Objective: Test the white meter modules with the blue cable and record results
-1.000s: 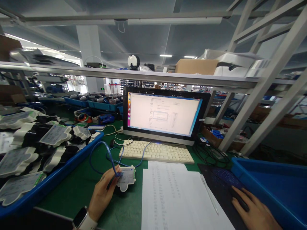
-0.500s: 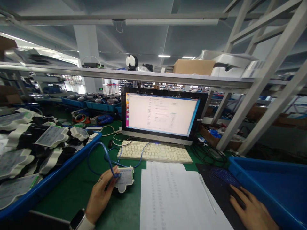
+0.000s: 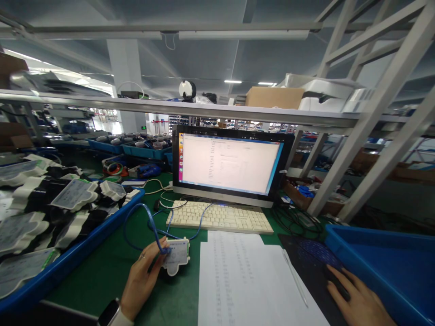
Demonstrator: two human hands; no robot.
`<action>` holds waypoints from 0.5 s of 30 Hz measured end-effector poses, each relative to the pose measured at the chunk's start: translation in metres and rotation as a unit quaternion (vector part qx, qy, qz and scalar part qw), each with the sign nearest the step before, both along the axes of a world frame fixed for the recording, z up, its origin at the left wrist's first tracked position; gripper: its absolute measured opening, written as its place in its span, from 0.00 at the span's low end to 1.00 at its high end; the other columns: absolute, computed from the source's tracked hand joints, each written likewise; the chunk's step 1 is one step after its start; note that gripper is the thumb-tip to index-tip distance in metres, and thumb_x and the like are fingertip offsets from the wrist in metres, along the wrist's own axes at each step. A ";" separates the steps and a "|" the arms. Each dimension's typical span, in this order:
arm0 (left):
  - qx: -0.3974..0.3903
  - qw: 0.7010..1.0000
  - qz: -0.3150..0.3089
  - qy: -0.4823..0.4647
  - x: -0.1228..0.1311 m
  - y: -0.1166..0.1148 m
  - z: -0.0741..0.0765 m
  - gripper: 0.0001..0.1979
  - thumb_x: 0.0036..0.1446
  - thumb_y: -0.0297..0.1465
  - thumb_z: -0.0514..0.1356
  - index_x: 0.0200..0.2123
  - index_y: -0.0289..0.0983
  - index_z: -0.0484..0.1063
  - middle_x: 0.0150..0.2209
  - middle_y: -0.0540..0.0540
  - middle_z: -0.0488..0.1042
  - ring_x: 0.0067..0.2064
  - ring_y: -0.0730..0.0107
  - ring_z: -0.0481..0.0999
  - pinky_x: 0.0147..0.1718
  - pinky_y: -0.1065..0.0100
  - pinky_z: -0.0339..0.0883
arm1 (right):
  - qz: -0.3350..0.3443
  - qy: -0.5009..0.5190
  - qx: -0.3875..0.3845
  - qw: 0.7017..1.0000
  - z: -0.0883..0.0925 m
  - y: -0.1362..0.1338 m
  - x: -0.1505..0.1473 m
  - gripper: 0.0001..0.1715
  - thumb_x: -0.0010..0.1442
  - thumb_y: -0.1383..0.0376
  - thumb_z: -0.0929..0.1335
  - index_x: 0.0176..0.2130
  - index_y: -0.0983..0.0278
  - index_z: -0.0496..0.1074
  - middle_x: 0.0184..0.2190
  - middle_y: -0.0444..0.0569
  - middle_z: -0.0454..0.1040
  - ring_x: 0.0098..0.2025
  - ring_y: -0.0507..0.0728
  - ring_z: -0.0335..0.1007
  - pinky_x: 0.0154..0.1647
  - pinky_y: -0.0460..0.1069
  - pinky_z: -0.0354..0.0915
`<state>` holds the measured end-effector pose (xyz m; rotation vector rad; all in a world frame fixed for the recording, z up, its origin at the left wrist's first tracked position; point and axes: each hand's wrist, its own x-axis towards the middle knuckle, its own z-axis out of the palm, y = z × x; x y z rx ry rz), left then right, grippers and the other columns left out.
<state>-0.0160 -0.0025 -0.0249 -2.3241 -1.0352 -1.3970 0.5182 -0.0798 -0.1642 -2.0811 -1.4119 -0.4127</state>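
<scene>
My left hand (image 3: 145,274) is closed at the end of a blue cable (image 3: 154,226), right against a white plastic module (image 3: 177,254) with a grey printed label. Fingertips pinch where cable and module meet; the exact join is hidden. At lower right, my right hand (image 3: 360,296) rests over a black computer mouse (image 3: 338,283) on a dark mouse pad (image 3: 301,258). Ahead of both hands stand a cream keyboard (image 3: 220,216) and a lit monitor (image 3: 227,160) showing a form-like page, too small to read.
To the left, a blue bin (image 3: 112,226) holds several similar white and black modules (image 3: 74,194). Printed sheets (image 3: 244,280) with a pen (image 3: 295,277) lie between my hands. Another blue bin (image 3: 377,258) stands at right. Above the monitor runs a shelf (image 3: 217,110) carrying a cardboard box (image 3: 274,97).
The page on the monitor has changed: a list at its right side is gone and fields look different. Both hands keep nearly the same place; the view has shifted very slightly.
</scene>
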 end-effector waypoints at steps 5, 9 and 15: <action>0.008 1.000 -0.008 -0.005 0.001 -0.002 0.002 0.15 0.59 0.33 0.55 0.50 0.42 0.67 0.48 0.45 0.74 0.47 0.65 0.76 0.47 0.66 0.71 | -0.003 0.009 -0.014 1.000 0.002 0.000 0.000 0.38 0.58 0.47 0.51 0.51 0.65 0.70 0.49 0.59 0.67 0.50 0.68 0.64 0.48 0.62 0.64; 0.001 1.000 -0.007 -0.002 0.001 -0.002 0.002 0.15 0.59 0.32 0.55 0.50 0.41 0.66 0.49 0.44 0.74 0.48 0.64 0.75 0.48 0.66 0.70 | -0.005 0.007 -0.018 1.000 0.005 -0.001 -0.001 0.38 0.58 0.47 0.50 0.51 0.65 0.70 0.49 0.59 0.66 0.49 0.68 0.65 0.48 0.62 0.64; -0.004 1.000 -0.005 0.001 0.000 -0.001 0.001 0.15 0.59 0.32 0.55 0.51 0.42 0.66 0.49 0.44 0.74 0.48 0.63 0.75 0.48 0.64 0.71 | -0.006 0.008 -0.007 1.000 0.001 0.000 0.002 0.37 0.57 0.47 0.52 0.50 0.65 0.71 0.48 0.60 0.67 0.48 0.69 0.66 0.46 0.62 0.65</action>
